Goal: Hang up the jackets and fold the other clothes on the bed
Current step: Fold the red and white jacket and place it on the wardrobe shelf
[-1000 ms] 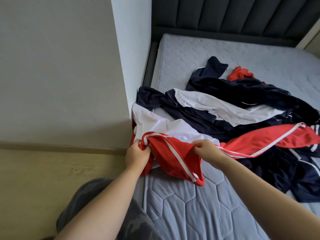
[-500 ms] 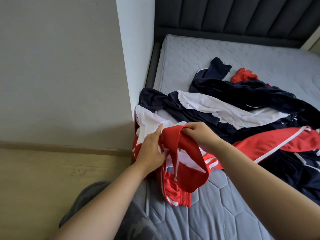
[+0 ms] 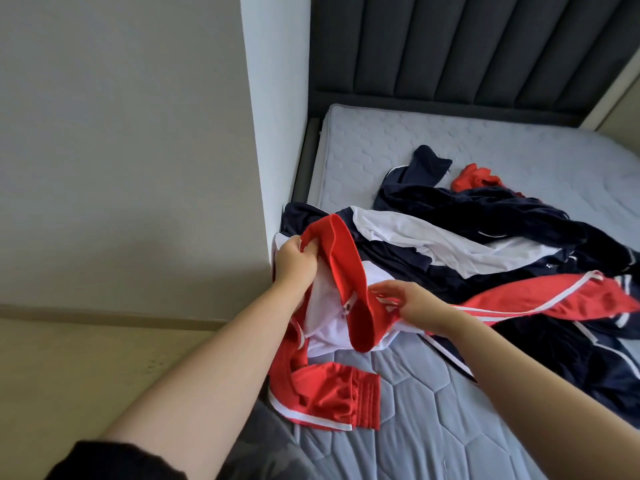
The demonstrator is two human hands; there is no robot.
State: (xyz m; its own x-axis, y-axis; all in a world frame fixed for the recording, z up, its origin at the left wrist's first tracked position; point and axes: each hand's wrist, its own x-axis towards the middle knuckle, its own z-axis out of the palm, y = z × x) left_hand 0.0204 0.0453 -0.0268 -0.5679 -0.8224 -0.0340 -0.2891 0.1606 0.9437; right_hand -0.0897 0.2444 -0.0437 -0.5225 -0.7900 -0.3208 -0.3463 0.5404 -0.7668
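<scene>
Left hand (image 3: 294,263) raised at the bed's near-left corner, grip closed on the red collar edge of the red-and-white jacket (image 3: 341,306). The collar band loops up over the fist and runs down toward the right hand (image 3: 414,306). Right hand sits lower, fingers (image 3: 384,289) partly spread and curled at the jacket's red fabric; grip loose (whether it actually pinches cloth, cannot tell). White lining shows between the two hands. One red sleeve with a ribbed cuff (image 3: 367,405) lies folded on the grey quilted mattress (image 3: 450,427), close to the near edge.

Beyond the hands, a tangled pile of navy, white and red clothes (image 3: 485,244) spreads across the mattress toward the right. A small red piece (image 3: 472,176) sits at its far side. Dark padded headboard (image 3: 467,50) behind; white wall corner (image 3: 273,133) just left of the bed.
</scene>
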